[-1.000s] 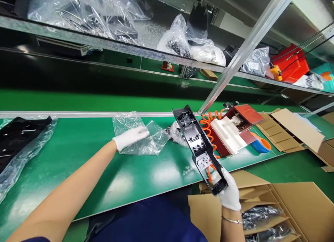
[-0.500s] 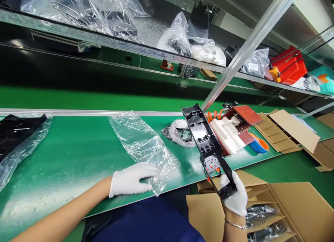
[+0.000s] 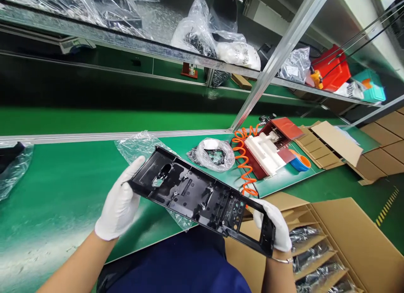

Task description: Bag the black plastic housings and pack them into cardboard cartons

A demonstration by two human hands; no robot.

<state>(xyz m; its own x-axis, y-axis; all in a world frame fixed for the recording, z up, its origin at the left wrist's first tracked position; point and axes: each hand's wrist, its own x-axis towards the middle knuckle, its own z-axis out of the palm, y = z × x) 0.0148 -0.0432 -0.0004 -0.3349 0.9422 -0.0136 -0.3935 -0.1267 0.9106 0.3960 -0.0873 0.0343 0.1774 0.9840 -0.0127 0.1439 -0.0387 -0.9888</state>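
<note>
A long black plastic housing (image 3: 197, 194) with ribs, small posts and a rectangular cutout spans between both my gloved hands above the bench edge. My left hand (image 3: 121, 200), in a white glove, grips its left end, thumb along the top corner. The right end, beside the cutout, is held by my right hand (image 3: 274, 223), also gloved in white. Beneath and behind the housing lies a clear plastic bag (image 3: 139, 145), partly hidden by it. Just beyond, an open bag of small dark parts (image 3: 216, 155) rests on the green bench (image 3: 72, 171).
A red and white fixture (image 3: 268, 152) with a coiled orange hose (image 3: 241, 158) stands to the right, beside a blue and orange tape roll (image 3: 299, 160). An open carton (image 3: 350, 238) with bagged parts sits lower right. Overhead runs a shelf (image 3: 142, 42); another bagged black part (image 3: 12, 162) lies left.
My left hand has left the clear bag and taken the housing's left end. The housing has swung from steep to nearly level, its inner side facing me. The view has shifted right.
</note>
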